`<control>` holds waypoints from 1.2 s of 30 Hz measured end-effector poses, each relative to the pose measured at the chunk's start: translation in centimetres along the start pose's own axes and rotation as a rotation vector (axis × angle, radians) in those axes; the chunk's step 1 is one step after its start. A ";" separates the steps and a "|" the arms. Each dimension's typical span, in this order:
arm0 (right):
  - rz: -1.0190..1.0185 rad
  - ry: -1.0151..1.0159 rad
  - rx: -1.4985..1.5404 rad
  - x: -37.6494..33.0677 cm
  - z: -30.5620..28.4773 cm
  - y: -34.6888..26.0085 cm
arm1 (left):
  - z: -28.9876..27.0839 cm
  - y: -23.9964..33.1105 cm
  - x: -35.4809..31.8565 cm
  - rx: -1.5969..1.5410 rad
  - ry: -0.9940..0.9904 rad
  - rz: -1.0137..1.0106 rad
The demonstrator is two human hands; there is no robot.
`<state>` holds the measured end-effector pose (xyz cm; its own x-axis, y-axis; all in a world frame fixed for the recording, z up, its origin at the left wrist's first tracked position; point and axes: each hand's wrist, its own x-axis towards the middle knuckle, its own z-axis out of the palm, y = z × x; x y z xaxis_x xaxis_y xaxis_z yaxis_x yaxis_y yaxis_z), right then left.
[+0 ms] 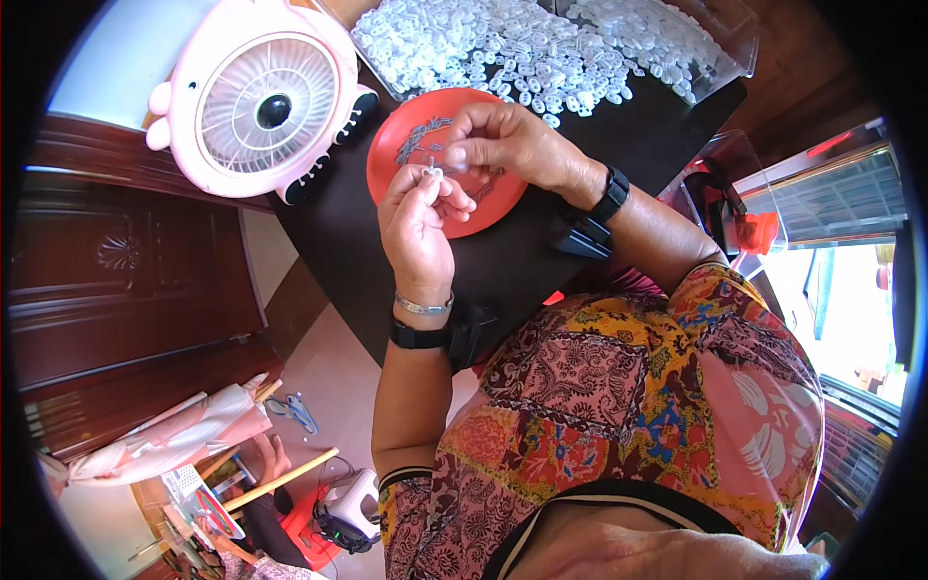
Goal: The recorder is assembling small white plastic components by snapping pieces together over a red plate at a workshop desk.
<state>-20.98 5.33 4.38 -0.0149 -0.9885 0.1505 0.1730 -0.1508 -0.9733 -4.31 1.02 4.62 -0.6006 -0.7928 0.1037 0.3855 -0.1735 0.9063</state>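
Note:
Over an orange-red plate (462, 225), my left hand (418, 232) pinches a small white plastic piece (432, 172) between thumb and fingertips. A thin grey metal pin seems to stand upright in that piece. My right hand (517, 145) is just above and to the right, its thumb and index finger brought together. Whatever lies between those fingertips is hidden or too small to make out. Small grey metal pins (418, 141) lie scattered on the plate, partly covered by my hands.
Behind the plate, many small white plastic pieces (541, 58) spread from clear trays onto the dark table (333, 232). A pink fan (271, 101) stands at the far left. A person's hand (208, 536) shows at lower left, near an orange-red stool (307, 534).

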 end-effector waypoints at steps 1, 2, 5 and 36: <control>-0.016 0.055 -0.021 0.2 -0.1 0.3 | -0.1 0.0 0.0 0.000 0.000 -0.001; -0.015 0.054 -0.021 0.3 -0.2 0.3 | -0.3 0.0 0.0 0.131 0.047 -0.019; 0.033 0.102 0.069 0.3 -0.4 0.0 | -0.3 -0.2 0.0 0.287 0.088 -0.045; 0.003 0.073 -0.022 0.0 0.1 -0.6 | -0.2 -0.2 0.0 0.370 0.089 -0.076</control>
<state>-21.03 5.39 4.99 -0.0861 -0.9870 0.1355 0.1514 -0.1474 -0.9774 -4.28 0.93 4.33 -0.5486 -0.8360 0.0095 0.0534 -0.0238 0.9983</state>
